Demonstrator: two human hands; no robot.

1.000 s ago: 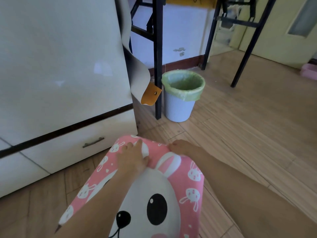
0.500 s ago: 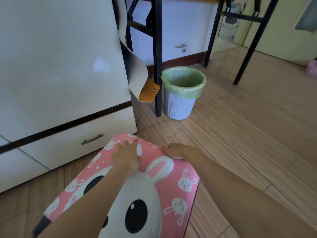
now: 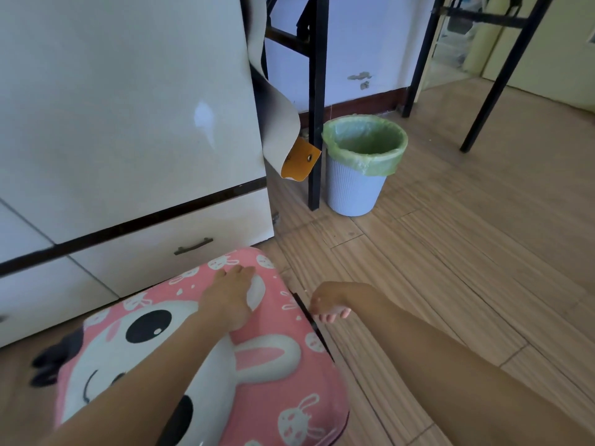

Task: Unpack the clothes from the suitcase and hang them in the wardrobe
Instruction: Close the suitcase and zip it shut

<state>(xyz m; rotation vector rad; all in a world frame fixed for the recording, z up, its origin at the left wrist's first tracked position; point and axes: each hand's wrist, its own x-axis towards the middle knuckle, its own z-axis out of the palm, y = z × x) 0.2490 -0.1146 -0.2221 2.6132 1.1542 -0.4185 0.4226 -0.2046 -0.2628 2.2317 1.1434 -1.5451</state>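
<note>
A pink suitcase (image 3: pixel 273 375) with a white rabbit face lies flat and closed on the wooden floor, in front of the white wardrobe (image 3: pixel 122 107). My left hand (image 3: pixel 230 294) rests flat on the lid near its far end, fingers straight. My right hand (image 3: pixel 328 304) is at the suitcase's right side by the dark zipper seam, fingers curled; whether they pinch the zipper is hidden. No clothes are in view.
The wardrobe has a drawer with a dark handle (image 3: pixel 193 246) at its base. A grey bin with a green liner (image 3: pixel 360 169) stands to the right, beside black metal table legs (image 3: pixel 315 123). A beige sheet with an orange tab (image 3: pixel 299 159) hangs off the wardrobe's corner.
The suitcase has turned and shifted left, its rabbit face rotating. My right hand slid from the far top edge round to the right side seam. My left hand stayed on the lid.
</note>
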